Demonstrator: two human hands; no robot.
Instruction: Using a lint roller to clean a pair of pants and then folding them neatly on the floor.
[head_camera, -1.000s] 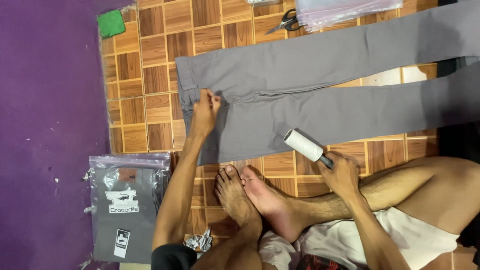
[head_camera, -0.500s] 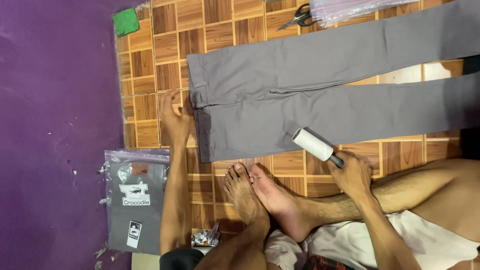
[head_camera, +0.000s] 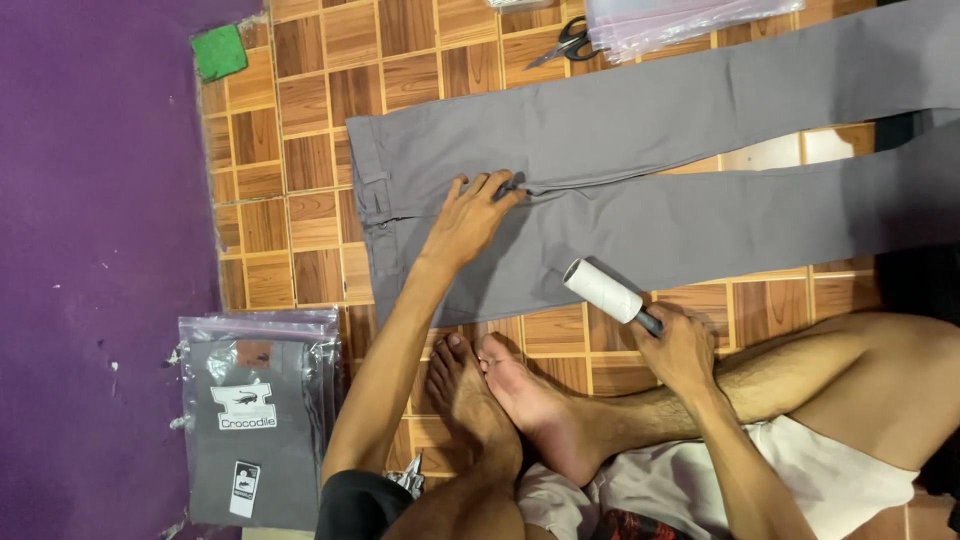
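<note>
A: Left hand (head_camera: 468, 222) flat, fingers spread on grey trousers (head_camera: 640, 190) laid across the floor. Right hand (head_camera: 682, 350) clamped on lint roller (head_camera: 603, 290), near edge.
B: Risk? Fabric could bunch if the pinning hand slips.

We have one view only, from a camera worn on the head. It looks steeply down onto the parquet floor (head_camera: 300, 110) in front of us. It sits close enough that our crossed legs and feet (head_camera: 500, 400) fill the lower edge, while the grey trousers (head_camera: 640, 170) run out of frame at the right. The purple mat (head_camera: 90, 250) bounds the left side. With no second view, no part of the scene is shared.
</note>
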